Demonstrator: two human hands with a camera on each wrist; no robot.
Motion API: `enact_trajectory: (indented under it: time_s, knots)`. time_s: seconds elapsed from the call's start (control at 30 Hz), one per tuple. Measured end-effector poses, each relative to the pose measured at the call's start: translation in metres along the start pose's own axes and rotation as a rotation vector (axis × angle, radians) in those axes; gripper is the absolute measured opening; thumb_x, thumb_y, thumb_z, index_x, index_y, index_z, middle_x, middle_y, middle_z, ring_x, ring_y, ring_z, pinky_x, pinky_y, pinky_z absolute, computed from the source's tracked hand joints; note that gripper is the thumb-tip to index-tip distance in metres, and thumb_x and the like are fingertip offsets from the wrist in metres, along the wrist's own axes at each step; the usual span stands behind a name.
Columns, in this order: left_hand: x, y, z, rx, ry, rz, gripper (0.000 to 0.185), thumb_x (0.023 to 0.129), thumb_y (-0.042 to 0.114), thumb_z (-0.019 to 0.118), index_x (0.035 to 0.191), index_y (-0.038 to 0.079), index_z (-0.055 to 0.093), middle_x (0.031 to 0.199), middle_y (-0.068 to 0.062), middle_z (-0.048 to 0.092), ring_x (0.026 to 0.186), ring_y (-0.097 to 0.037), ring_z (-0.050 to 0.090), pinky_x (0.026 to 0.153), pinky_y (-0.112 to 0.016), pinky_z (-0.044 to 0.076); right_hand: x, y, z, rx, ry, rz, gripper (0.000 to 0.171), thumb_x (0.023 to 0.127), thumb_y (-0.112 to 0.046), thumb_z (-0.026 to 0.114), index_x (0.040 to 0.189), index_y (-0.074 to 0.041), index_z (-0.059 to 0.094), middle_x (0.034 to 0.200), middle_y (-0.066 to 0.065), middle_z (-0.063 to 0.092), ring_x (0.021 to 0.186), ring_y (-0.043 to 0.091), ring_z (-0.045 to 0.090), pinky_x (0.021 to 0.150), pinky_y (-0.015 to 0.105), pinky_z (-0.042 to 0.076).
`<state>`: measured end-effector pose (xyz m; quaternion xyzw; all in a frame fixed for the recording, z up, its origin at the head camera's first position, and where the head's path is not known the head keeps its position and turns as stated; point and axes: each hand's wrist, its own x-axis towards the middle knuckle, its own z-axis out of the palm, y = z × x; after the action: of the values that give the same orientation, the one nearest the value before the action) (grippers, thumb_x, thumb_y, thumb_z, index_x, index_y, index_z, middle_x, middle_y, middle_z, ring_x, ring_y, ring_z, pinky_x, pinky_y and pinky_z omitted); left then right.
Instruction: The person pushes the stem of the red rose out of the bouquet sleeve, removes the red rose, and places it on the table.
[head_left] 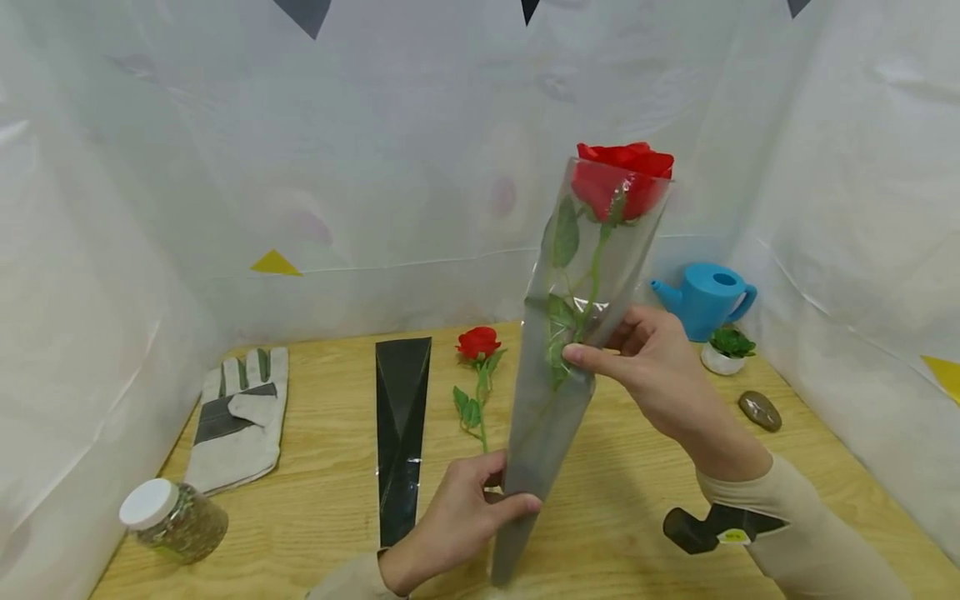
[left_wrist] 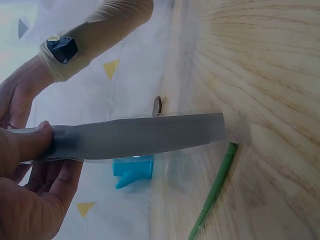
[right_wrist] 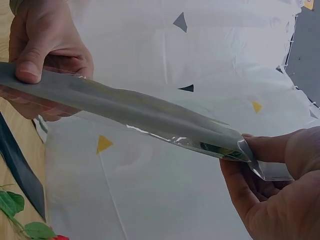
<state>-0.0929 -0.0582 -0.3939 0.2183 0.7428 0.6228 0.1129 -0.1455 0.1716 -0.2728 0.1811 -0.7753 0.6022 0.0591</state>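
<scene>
A red artificial rose (head_left: 626,179) stands inside a grey, partly clear flower sleeve (head_left: 551,417), its bloom rising past the open top. The sleeve is held upright above the table, leaning to the right. Low on it, my left hand (head_left: 465,512) pinches the narrow end between thumb and fingers. Higher up, my right hand (head_left: 667,379) grips the right edge, thumb in front. In the left wrist view, the tapered end (left_wrist: 150,137) hangs free of the tabletop. Behind the left hand lies a second, smaller red rose (head_left: 478,343), whose green stem (left_wrist: 215,190) shows near that end.
A black flower sleeve (head_left: 403,433) lies left of the small rose. Work gloves (head_left: 243,417) and a lidded jar (head_left: 176,521) are at the left. On the right are a blue watering can (head_left: 705,300), a potted succulent (head_left: 727,350) and a brown stone (head_left: 761,411).
</scene>
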Motion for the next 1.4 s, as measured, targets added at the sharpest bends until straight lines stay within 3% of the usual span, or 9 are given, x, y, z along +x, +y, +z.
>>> enact_trajectory:
  time_s: [0.13,0.43,0.6,0.97,1.4]
  knots:
    - [-0.001,-0.002,0.001,-0.033,0.002,0.017,0.027,0.086,0.015,0.078,0.111,0.009,0.071,0.101,0.003,0.071,0.091,-0.011,0.067,0.070,-0.026,0.056,-0.001,0.002,0.001,-0.039,0.012,0.000,0.030,0.085,-0.011,0.080,0.107,0.005,0.067,0.094,0.011,0.070,0.083,0.025,0.066,0.069,0.031,0.055]
    - [-0.002,-0.004,0.002,-0.082,0.027,0.006,0.027,0.085,0.012,0.078,0.111,0.008,0.073,0.100,0.002,0.071,0.092,-0.013,0.068,0.070,-0.027,0.057,-0.001,0.007,0.006,-0.059,-0.005,0.023,0.038,0.085,-0.015,0.081,0.115,0.002,0.066,0.099,0.011,0.072,0.089,0.027,0.068,0.075,0.033,0.056]
    - [-0.002,-0.004,0.002,-0.054,0.024,0.012,0.015,0.084,0.013,0.079,0.098,0.009,0.073,0.091,0.003,0.069,0.090,-0.012,0.068,0.070,-0.027,0.057,-0.002,0.009,0.007,-0.097,-0.015,0.037,0.036,0.084,-0.016,0.082,0.112,0.001,0.067,0.097,0.010,0.071,0.085,0.027,0.067,0.071,0.032,0.055]
    - [0.000,-0.003,0.001,-0.076,0.031,0.026,0.019,0.085,0.011,0.079,0.103,0.012,0.074,0.094,-0.001,0.071,0.091,-0.015,0.068,0.071,-0.028,0.057,-0.004,0.016,0.008,0.006,-0.059,0.025,0.042,0.086,-0.011,0.079,0.124,0.001,0.063,0.110,0.011,0.070,0.098,0.028,0.067,0.082,0.034,0.055]
    - [0.001,0.000,0.001,-0.105,0.040,0.010,0.017,0.084,0.011,0.080,0.100,0.011,0.074,0.092,-0.003,0.071,0.088,-0.017,0.069,0.071,-0.029,0.057,-0.006,0.019,0.013,0.066,-0.046,0.021,0.039,0.085,-0.007,0.079,0.119,0.003,0.064,0.103,0.014,0.071,0.093,0.028,0.068,0.076,0.036,0.057]
